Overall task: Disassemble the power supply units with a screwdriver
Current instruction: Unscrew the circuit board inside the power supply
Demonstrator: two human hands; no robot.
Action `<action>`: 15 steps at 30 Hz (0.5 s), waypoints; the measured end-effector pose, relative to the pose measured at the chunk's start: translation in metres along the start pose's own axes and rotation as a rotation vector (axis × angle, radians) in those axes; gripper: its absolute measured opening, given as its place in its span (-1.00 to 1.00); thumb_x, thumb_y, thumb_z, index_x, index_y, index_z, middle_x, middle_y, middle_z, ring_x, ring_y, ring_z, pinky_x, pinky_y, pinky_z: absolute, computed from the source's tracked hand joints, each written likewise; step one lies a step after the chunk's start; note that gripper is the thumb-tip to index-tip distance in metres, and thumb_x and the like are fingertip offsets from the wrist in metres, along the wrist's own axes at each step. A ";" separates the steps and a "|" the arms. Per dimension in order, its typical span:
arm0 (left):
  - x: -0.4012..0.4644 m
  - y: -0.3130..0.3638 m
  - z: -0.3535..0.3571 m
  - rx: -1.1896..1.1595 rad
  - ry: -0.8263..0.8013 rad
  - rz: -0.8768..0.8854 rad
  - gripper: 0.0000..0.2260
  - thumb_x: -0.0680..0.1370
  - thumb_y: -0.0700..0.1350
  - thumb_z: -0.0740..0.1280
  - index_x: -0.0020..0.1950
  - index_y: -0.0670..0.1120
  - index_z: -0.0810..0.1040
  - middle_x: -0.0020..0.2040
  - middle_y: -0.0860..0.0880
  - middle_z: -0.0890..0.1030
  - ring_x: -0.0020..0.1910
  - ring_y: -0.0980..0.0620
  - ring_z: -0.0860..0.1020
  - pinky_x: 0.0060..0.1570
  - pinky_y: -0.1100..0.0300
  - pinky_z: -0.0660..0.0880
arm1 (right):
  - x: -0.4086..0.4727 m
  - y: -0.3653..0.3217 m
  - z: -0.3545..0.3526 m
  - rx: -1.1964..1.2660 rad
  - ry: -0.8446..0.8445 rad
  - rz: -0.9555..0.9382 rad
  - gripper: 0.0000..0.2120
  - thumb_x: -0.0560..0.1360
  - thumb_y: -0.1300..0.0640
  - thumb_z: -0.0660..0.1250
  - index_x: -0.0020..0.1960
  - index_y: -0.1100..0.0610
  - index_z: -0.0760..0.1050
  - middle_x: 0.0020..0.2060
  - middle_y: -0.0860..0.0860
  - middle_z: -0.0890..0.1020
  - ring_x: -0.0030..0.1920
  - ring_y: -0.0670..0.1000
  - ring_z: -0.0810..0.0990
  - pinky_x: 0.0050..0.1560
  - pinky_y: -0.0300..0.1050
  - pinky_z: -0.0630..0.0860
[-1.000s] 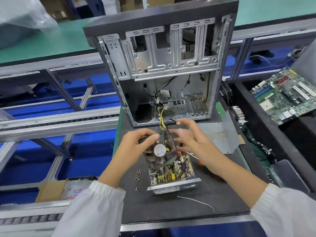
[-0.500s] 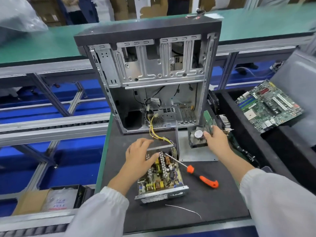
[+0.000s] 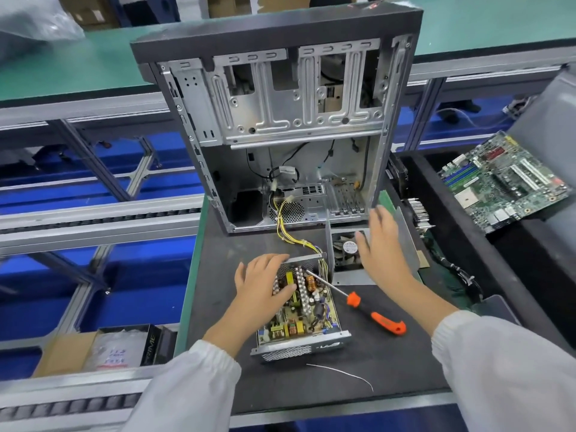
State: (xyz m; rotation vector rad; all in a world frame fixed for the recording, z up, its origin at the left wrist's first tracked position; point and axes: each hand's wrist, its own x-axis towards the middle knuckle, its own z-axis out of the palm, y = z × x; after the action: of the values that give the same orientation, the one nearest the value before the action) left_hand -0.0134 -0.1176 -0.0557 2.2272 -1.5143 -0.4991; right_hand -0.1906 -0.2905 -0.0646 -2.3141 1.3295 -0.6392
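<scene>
An opened power supply unit (image 3: 300, 319) lies on the black mat (image 3: 389, 363), its circuit board bare. My left hand (image 3: 261, 286) rests on its far left part, fingers over the rim and thumb on the components. The removed fan (image 3: 346, 247) lies on the metal cover plate (image 3: 352, 277) to the right. My right hand (image 3: 381, 244) hovers just right of the fan, fingers straight and holding nothing. An orange-handled screwdriver (image 3: 378, 316) lies on the mat, its tip resting on the unit. Yellow wires (image 3: 288, 226) run from the unit into the case.
An empty computer case (image 3: 280, 126) stands upright behind the unit. A motherboard (image 3: 505, 182) lies in a black bin at right. A cardboard box (image 3: 103, 350) sits low at left beside conveyor rails. A thin white wire (image 3: 343, 374) lies near the mat's front edge.
My right hand carried the fan off the unit to the right, set it on the cover plate and let go. The screwdriver now lies on the mat. My left hand stays on the unit.
</scene>
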 end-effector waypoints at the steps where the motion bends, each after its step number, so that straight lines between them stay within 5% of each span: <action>1: 0.001 0.000 0.001 -0.002 0.014 0.000 -0.58 0.61 0.04 0.26 0.46 0.10 0.28 0.41 0.13 0.32 0.48 0.11 0.16 0.48 -0.07 -0.24 | -0.007 -0.004 -0.003 0.059 0.018 -0.112 -0.71 0.62 0.10 0.15 0.21 0.25 0.50 0.13 0.11 0.55 0.16 0.04 0.50 0.16 0.03 0.45; 3: 0.008 0.003 0.002 0.019 0.037 0.011 -0.60 0.61 0.05 0.25 0.45 0.09 0.31 0.39 0.13 0.37 0.47 0.12 0.20 0.48 -0.08 -0.26 | -0.022 -0.012 -0.007 0.139 -0.060 -0.198 -0.70 0.61 0.03 0.18 -0.22 0.11 0.53 -0.33 -0.02 0.58 -0.27 -0.07 0.54 -0.21 0.01 0.48; 5: 0.017 0.008 0.005 0.066 0.029 0.039 -0.62 0.62 0.07 0.23 0.44 0.09 0.35 0.35 0.14 0.42 0.44 0.13 0.25 0.47 -0.11 -0.27 | -0.034 -0.014 -0.005 0.128 -0.176 -0.169 -0.66 0.59 0.00 0.24 -0.35 0.02 0.41 -0.44 -0.02 0.53 -0.37 -0.04 0.51 -0.25 0.00 0.48; 11: 0.034 0.006 0.005 0.107 0.093 0.023 -0.79 0.67 -0.05 0.17 0.13 0.03 0.59 -0.13 0.10 0.60 0.10 0.06 0.52 0.48 0.00 -0.20 | -0.059 0.006 0.006 -0.104 -0.391 -0.186 -0.75 0.49 -0.18 0.32 -0.03 -0.03 0.38 -0.18 -0.19 0.40 -0.21 -0.15 0.43 -0.23 -0.21 0.35; 15: 0.032 0.003 0.004 0.127 0.107 0.039 -0.78 0.67 -0.07 0.17 0.15 0.01 0.61 -0.19 0.12 0.52 0.07 0.07 0.51 0.47 0.03 -0.23 | -0.064 0.017 0.007 -0.135 -0.538 -0.193 -0.84 0.52 -0.12 0.31 -0.04 -0.06 0.40 -0.20 -0.16 0.48 -0.19 -0.12 0.47 -0.25 -0.25 0.34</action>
State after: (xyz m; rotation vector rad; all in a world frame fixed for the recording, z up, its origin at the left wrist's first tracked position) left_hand -0.0064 -0.1488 -0.0600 2.2741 -1.5700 -0.2737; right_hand -0.2274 -0.2420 -0.0918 -2.4929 0.9285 0.0368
